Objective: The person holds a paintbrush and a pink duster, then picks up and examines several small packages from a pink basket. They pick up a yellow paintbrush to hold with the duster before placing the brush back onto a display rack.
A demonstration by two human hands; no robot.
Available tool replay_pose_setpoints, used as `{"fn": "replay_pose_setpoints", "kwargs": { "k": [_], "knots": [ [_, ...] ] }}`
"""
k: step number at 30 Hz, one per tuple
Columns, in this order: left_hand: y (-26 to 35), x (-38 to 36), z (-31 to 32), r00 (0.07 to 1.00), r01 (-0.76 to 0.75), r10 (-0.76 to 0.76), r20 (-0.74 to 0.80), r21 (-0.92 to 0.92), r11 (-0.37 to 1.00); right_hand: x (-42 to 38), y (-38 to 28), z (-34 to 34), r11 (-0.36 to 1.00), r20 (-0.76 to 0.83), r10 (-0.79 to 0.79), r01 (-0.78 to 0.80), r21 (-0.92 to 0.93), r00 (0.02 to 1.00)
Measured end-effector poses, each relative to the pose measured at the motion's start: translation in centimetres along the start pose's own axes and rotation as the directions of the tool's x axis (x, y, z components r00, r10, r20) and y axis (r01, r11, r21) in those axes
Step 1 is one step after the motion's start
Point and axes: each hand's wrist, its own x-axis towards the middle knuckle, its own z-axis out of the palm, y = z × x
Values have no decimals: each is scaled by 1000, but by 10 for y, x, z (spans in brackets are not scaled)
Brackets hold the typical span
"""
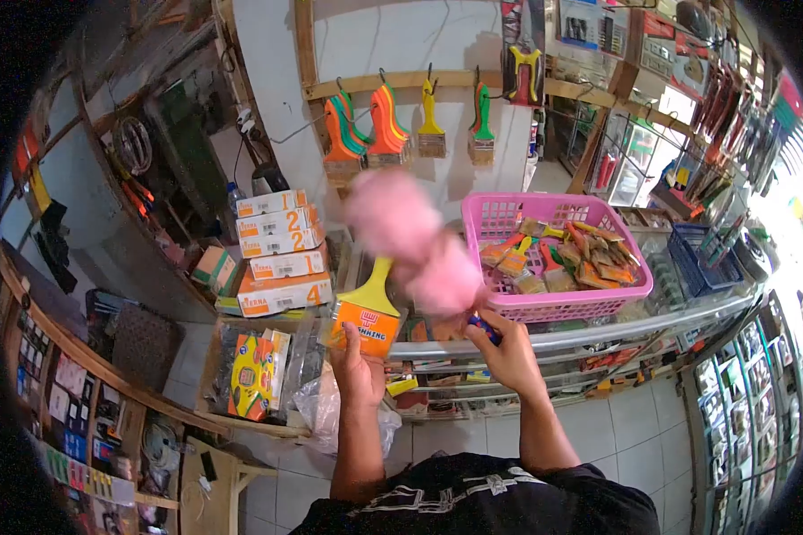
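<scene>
My left hand (pixel 360 379) is closed on a wide paintbrush (pixel 368 323) with a yellow handle and an orange label, held upright with the handle on top. In my right hand (pixel 512 357) is the dark handle of a pink duster (pixel 439 267), its fluffy head smeared by motion. The duster head overlaps the right side of the paintbrush handle in this view. Close beyond my right hand stands a pink plastic basket (pixel 558 308) holding several paintbrushes (pixel 589 254) with orange, yellow and green handles.
The basket stands on a glass display counter (pixel 687 306). Stacked orange-and-white boxes (pixel 284 296) are at the left, above a carton with a yellow package (pixel 254 376). More brushes (pixel 387 125) hang from hooks on the wall. A blue basket (pixel 703 259) sits farther right.
</scene>
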Motion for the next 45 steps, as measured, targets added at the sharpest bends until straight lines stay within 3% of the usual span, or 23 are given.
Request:
{"fn": "replay_pose_setpoints", "kwargs": {
  "k": [1, 4, 7, 10, 13, 16, 17, 20, 26, 29, 32, 33, 36, 37, 38, 40, 43, 45],
  "knots": [
    [1, 0, 1, 1000, 6, -6, 6, 1, 1000, -1, 10, 6, 998, -64, -50, 52, 24, 997],
    [-4, 1, -2, 1000, -11, 11, -17, 9, 1000, -1, 11, -5, 982, 101, -187, 189, -10, 977],
    [0, -2, 9, 1000, 1, 0, -10, 13, 1000, -1, 3, -5, 999, -20, 13, -12, 53, 1000],
    [-5, -4, 12, 1000, 13, -13, 1, -25, 1000, -4, 8, -15, 997, 86, -76, 78, -24, 993],
    [-11, -4, 12, 1000, 11, -11, 15, 18, 1000, -4, 9, -12, 998, -82, -42, 46, 39, 996],
    [-17, -7, 22, 1000, -14, 13, 21, 27, 1000, -7, 9, -25, 999, -38, 23, -24, -22, 999],
    [-19, -8, 26, 999, -26, 25, 21, 19, 999, -6, 17, -30, 991, 42, -133, 134, -26, 990],
    [-24, -9, 34, 999, 21, -22, 42, 24, 999, -9, 17, -36, 1000, -59, 5, -5, 11, 998],
    [-46, -13, 51, 998, 40, -42, 38, 42, 998, -17, 47, -61, 993, -97, -112, 109, -38, 989],
    [-52, -17, 88, 990, -42, 33, 137, 59, 997, -23, 33, -84, 995, -149, 99, -102, -16, 984],
    [-80, -13, 89, 974, -225, 220, 46, 212, 951, -30, 49, -114, 997, -37, -39, 36, -72, 999],
    [-75, -21, 92, 990, -117, 136, -27, 358, 926, -32, 56, -118, 996, -127, -82, 77, -47, 989],
    [-101, -18, 92, 939, -344, 299, 169, 455, 821, -44, 62, -139, 999, -125, 39, -38, 10, 991],
    [-100, -22, 97, 942, -324, 248, 224, 433, 841, -48, 68, -146, 1000, -32, -10, 10, -7, 999],
    [-107, -22, 102, 933, -342, 252, 257, 413, 844, -53, 68, -150, 991, -44, -124, 122, -48, 991],
    [-119, -24, 109, 911, -369, 250, 327, 380, 848, -57, 73, -151, 999, -173, -31, 36, 26, 984],
    [-139, -32, 122, 923, -331, 227, 311, 339, 881, -61, 75, -160, 996, -329, 84, -79, 28, 940],
    [-147, -40, 130, 950, -208, 119, 290, 299, 932, -64, 84, -171, 1000, -291, -21, 26, 12, 957]
  ]
}}
